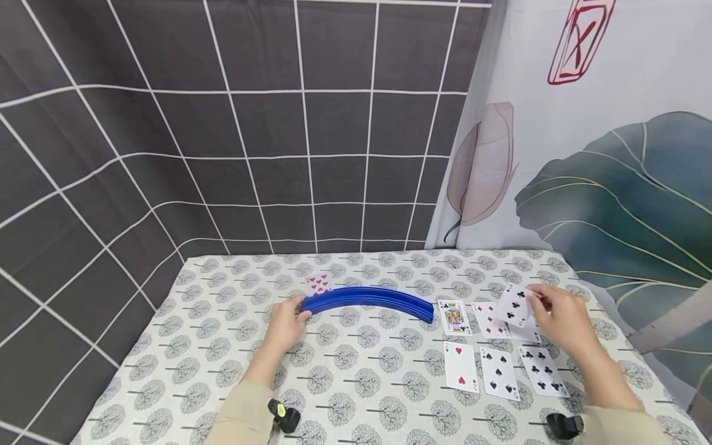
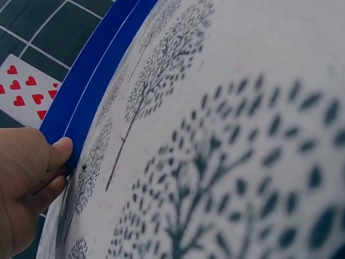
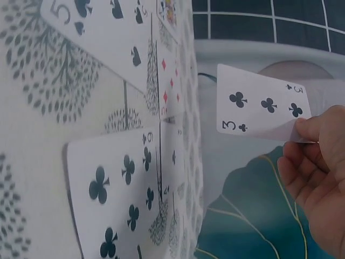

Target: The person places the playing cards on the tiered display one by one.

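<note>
Left hand (image 1: 285, 327) grip curled on blue card rack (image 1: 368, 300) end | right hand (image 1: 563, 321) pinches three of clubs (image 1: 514, 305)

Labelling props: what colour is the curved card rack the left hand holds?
Solid blue curved card rack, gripped at its end by the left hand; clearest in the head view.

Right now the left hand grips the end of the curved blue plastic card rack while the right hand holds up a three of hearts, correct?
Not quite. The card pinched by the right hand is a three of clubs, as the right wrist view shows. The left hand does grip the end of the curved blue plastic card rack.
</note>
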`<move>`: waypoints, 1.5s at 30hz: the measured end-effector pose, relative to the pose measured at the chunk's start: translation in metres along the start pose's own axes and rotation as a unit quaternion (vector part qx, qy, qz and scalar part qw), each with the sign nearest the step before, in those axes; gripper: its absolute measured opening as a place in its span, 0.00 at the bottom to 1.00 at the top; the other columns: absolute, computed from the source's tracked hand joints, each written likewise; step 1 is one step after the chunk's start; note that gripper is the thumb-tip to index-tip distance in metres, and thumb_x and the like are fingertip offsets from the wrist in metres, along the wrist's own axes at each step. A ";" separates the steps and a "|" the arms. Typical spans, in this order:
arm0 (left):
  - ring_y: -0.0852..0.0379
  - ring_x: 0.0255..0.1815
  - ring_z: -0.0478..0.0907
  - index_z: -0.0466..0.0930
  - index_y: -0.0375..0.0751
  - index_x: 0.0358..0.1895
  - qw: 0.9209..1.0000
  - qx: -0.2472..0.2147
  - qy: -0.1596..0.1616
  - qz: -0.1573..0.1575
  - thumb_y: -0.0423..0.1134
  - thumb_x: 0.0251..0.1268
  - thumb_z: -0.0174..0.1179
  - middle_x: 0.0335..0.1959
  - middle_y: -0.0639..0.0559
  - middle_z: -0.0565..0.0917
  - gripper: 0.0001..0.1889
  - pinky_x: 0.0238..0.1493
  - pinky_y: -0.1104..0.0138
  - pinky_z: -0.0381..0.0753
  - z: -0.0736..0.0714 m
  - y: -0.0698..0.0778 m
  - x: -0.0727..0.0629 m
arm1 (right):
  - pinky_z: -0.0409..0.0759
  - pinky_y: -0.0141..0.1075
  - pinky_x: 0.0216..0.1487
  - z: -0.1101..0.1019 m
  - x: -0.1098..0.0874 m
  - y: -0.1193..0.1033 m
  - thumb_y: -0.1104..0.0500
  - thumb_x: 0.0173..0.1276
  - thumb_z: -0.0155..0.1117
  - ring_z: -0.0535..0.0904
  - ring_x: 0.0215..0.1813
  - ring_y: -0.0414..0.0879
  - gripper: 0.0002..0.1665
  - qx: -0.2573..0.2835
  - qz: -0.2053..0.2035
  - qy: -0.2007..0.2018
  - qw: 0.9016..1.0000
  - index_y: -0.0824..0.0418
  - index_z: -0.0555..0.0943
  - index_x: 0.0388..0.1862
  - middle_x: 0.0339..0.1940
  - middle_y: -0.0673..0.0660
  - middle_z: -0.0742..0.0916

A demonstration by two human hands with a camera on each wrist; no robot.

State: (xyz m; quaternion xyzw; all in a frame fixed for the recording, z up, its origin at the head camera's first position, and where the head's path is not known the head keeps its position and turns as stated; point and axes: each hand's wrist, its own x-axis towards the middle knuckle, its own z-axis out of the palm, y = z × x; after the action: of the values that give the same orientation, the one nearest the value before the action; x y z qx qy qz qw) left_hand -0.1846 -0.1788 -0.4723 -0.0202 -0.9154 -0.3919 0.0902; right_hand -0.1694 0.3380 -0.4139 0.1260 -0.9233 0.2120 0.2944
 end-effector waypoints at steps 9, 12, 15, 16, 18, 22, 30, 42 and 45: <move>0.37 0.51 0.85 0.76 0.24 0.61 1.000 0.000 0.001 0.002 0.26 0.64 0.65 0.50 0.29 0.84 0.22 0.59 0.48 0.83 0.000 -0.002 0.000 | 0.78 0.43 0.29 0.007 0.005 -0.009 0.74 0.60 0.68 0.80 0.26 0.54 0.11 0.009 -0.010 0.009 1.000 0.73 0.84 0.43 0.30 0.64 0.87; 0.37 0.52 0.84 0.76 0.24 0.61 1.000 0.002 0.001 -0.003 0.27 0.64 0.65 0.50 0.30 0.85 0.22 0.60 0.49 0.83 0.001 -0.001 0.000 | 0.78 0.45 0.29 0.008 0.007 -0.012 0.74 0.60 0.69 0.80 0.26 0.55 0.11 0.012 -0.011 0.009 1.000 0.73 0.84 0.43 0.29 0.64 0.87; 0.37 0.52 0.84 0.76 0.25 0.62 1.000 0.006 0.003 -0.001 0.27 0.64 0.65 0.51 0.30 0.85 0.22 0.61 0.49 0.83 0.001 -0.001 0.001 | 0.79 0.44 0.29 0.008 0.009 -0.016 0.73 0.61 0.68 0.80 0.28 0.55 0.11 0.014 -0.006 0.005 1.000 0.73 0.84 0.44 0.30 0.64 0.87; 0.37 0.52 0.84 0.76 0.25 0.62 1.000 0.006 0.003 0.000 0.27 0.64 0.65 0.51 0.30 0.85 0.22 0.61 0.49 0.82 0.001 -0.001 0.001 | 0.79 0.43 0.29 0.009 0.010 -0.017 0.73 0.62 0.68 0.80 0.28 0.55 0.11 0.015 -0.004 0.003 1.000 0.73 0.84 0.45 0.31 0.64 0.87; 0.37 0.52 0.84 0.77 0.24 0.61 1.000 0.010 0.005 0.003 0.27 0.64 0.65 0.50 0.30 0.85 0.22 0.60 0.48 0.83 0.001 -0.002 0.001 | 0.79 0.41 0.28 0.010 0.012 -0.020 0.73 0.63 0.68 0.80 0.28 0.54 0.12 0.018 -0.002 0.000 1.000 0.74 0.84 0.45 0.31 0.64 0.87; 0.37 0.53 0.84 0.76 0.25 0.62 1.000 0.012 0.001 -0.004 0.28 0.65 0.65 0.50 0.31 0.85 0.23 0.61 0.47 0.82 0.001 -0.001 0.000 | 0.79 0.38 0.26 0.014 0.013 -0.023 0.73 0.63 0.68 0.80 0.29 0.53 0.12 0.023 -0.006 -0.006 1.000 0.74 0.84 0.47 0.30 0.63 0.86; 0.36 0.53 0.83 0.76 0.25 0.62 1.000 0.008 -0.002 -0.008 0.28 0.64 0.65 0.50 0.31 0.85 0.23 0.62 0.46 0.81 0.000 -0.002 0.001 | 0.81 0.44 0.30 0.022 0.021 -0.031 0.73 0.62 0.69 0.80 0.29 0.51 0.11 0.032 -0.030 0.001 0.999 0.72 0.85 0.45 0.30 0.61 0.87; 0.37 0.53 0.84 0.75 0.25 0.63 1.000 0.000 -0.006 -0.010 0.28 0.65 0.65 0.50 0.30 0.85 0.24 0.62 0.49 0.81 -0.002 0.002 0.000 | 0.86 0.42 0.28 0.033 0.034 -0.054 0.75 0.60 0.70 0.82 0.28 0.51 0.12 0.057 -0.061 0.010 0.996 0.72 0.85 0.44 0.29 0.60 0.87; 0.37 0.53 0.84 0.75 0.25 0.63 1.000 -0.005 -0.007 -0.014 0.28 0.65 0.65 0.50 0.30 0.85 0.24 0.62 0.48 0.81 -0.002 0.003 0.000 | 0.86 0.45 0.29 0.038 0.037 -0.060 0.75 0.60 0.70 0.82 0.28 0.51 0.12 0.061 -0.069 0.013 0.996 0.72 0.85 0.43 0.29 0.60 0.87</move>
State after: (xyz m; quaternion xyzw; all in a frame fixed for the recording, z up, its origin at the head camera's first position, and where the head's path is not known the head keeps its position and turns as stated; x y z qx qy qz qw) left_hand -0.1837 -0.1781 -0.4690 -0.0102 -0.9143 -0.3974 0.0781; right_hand -0.1963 0.2634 -0.4004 0.2044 -0.8938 0.2489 0.3120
